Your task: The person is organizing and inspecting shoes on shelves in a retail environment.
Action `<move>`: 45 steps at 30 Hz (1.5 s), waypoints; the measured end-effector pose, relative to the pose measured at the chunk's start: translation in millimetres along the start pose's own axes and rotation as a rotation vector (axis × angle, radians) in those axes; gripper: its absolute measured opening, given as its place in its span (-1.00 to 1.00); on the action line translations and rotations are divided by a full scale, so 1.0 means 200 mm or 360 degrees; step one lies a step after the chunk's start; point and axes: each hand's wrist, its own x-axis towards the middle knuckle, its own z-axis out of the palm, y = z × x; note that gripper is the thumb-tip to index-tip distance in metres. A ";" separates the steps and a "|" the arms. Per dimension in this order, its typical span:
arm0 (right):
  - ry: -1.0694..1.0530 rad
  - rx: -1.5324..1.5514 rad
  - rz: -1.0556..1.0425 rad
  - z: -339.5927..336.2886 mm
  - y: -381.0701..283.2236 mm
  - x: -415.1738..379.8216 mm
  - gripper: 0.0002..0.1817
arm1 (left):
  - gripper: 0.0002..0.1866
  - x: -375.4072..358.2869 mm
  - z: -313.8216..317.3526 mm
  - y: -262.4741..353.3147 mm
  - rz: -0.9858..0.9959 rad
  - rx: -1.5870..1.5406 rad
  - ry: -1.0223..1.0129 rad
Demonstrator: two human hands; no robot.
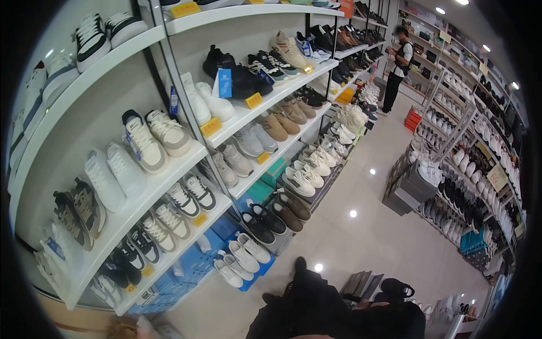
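A small skin-toned patch beside my dark clothing looks like part of my right hand (377, 305); its fingers are hidden. Close to it are a pair of black shoes (397, 288) and some grey box-like panels (362, 284). My left hand cannot be made out. My dark-clothed legs (307, 305) fill the bottom middle, with one dark shoe tip (300, 263) on the floor. Ahead of my feet, white sneakers (248, 251) rest on a blue shoebox (257, 273), beside black shoes (258, 227).
White shelves (186, 164) full of sneakers with yellow price tags rise on the left. A shiny tiled floor (344, 237) runs between them and racks of shoes (463, 164) on the right. Grey boxes (412, 186) stand mid-aisle. Another person (397, 68) stands at the far end.
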 end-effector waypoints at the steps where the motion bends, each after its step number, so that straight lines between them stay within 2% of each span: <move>1: 0.0043 0.0048 -0.0042 0.01 -0.03 0.04 -0.45 | -0.49 -0.03 -0.02 0.02 0.0006 -0.0018 0.0020; 3: 0.0210 -0.0009 -0.0186 -0.09 -0.04 0.26 -0.46 | -0.53 -0.01 0.01 0.07 0.0050 -0.0051 0.0071; 5: 0.0563 -0.0131 -0.0448 -0.19 -0.20 0.71 -0.47 | -0.57 0.01 -0.02 0.17 0.0108 -0.0035 0.0160; 6: 0.0522 -0.0132 -0.0246 -0.37 -0.10 0.64 -0.43 | -0.59 0.07 0.00 0.25 0.0181 -0.0032 0.0158; 7: 0.0753 0.0284 -0.0236 -0.57 -0.22 0.54 -0.42 | -0.61 0.13 -0.04 0.32 0.0249 -0.0026 0.0220; 8: 0.0802 0.0400 -0.0362 -0.76 -0.45 0.59 -0.43 | -0.62 0.21 -0.12 0.46 0.0340 -0.0067 0.0330; 9: 0.0918 0.0440 -0.0381 -1.01 -0.39 0.54 -0.44 | -0.63 0.35 -0.09 0.58 0.0500 -0.0220 0.0363; 10: 0.0872 0.0491 -0.0475 -1.16 -0.52 0.57 -0.41 | -0.75 0.55 -0.17 0.70 0.0739 -0.0720 0.0369; 11: 0.0787 0.0543 -0.0602 -1.28 -0.66 0.62 -0.38 | -0.76 0.69 -0.36 0.96 0.1005 -0.0539 0.0455; 13: 0.0888 0.0562 -0.0665 -1.56 -0.60 0.53 -0.44 | -0.71 0.67 -0.27 1.47 0.0774 -0.0502 0.0657; 14: 0.0674 0.0661 -0.0672 -1.57 -0.64 0.51 -0.42 | -0.69 0.60 -0.23 1.68 0.0753 -0.0513 0.0715; 15: 0.0763 0.0630 -0.0751 -1.70 -0.68 0.57 -0.43 | -0.66 0.59 -0.21 1.87 0.0800 -0.0503 0.0704; 17: 0.0591 0.0716 -0.0694 -1.60 -0.47 0.46 -0.43 | -0.60 0.49 0.09 1.93 0.0798 -0.0459 0.0719; 18: 0.0645 0.0724 -0.0749 -1.72 -0.55 0.52 -0.43 | -0.55 0.54 0.01 2.12 0.1008 -0.0338 0.0764; 19: 0.0628 0.0707 -0.0704 -1.74 -0.52 0.55 -0.43 | -0.52 0.56 0.05 2.17 0.0956 -0.0357 0.0706; 20: 0.0524 0.0695 -0.0621 -1.66 -0.41 0.53 -0.43 | -0.52 0.48 0.20 2.12 0.0765 -0.0400 0.0604; 21: 0.0553 0.0696 -0.0646 -1.72 -0.44 0.59 -0.43 | -0.52 0.49 0.20 2.19 0.0699 -0.0443 0.0517; 25: 0.0445 0.0695 -0.0596 -1.85 -0.33 0.64 -0.42 | -0.48 0.45 0.38 2.16 0.0610 -0.0403 0.0540; 28: 0.0630 0.0456 -0.0825 -2.07 -0.41 0.74 -0.44 | -0.48 0.48 0.34 2.17 0.0601 -0.0450 0.0583; 31: 0.0747 0.0545 -0.0957 -2.32 -0.53 0.74 -0.46 | -0.51 0.50 0.29 2.19 0.0605 -0.0441 0.0676; 33: 0.0867 0.0505 -0.1052 -2.52 -0.65 0.71 -0.48 | -0.54 0.54 0.25 2.27 0.0697 -0.0379 0.0825; 38: 0.0962 0.0506 -0.1134 -2.97 -0.90 0.51 -0.47 | -0.61 0.71 0.20 2.64 0.0905 -0.0292 0.0879; 40: 0.1054 0.0445 -0.1180 -3.10 -0.96 0.39 -0.48 | -0.62 0.73 0.22 2.84 0.1249 -0.0107 0.0950; 45: 0.1467 0.0288 -0.1415 -3.44 -1.10 0.31 -0.43 | -0.61 0.44 0.22 3.38 0.1513 0.0002 0.0716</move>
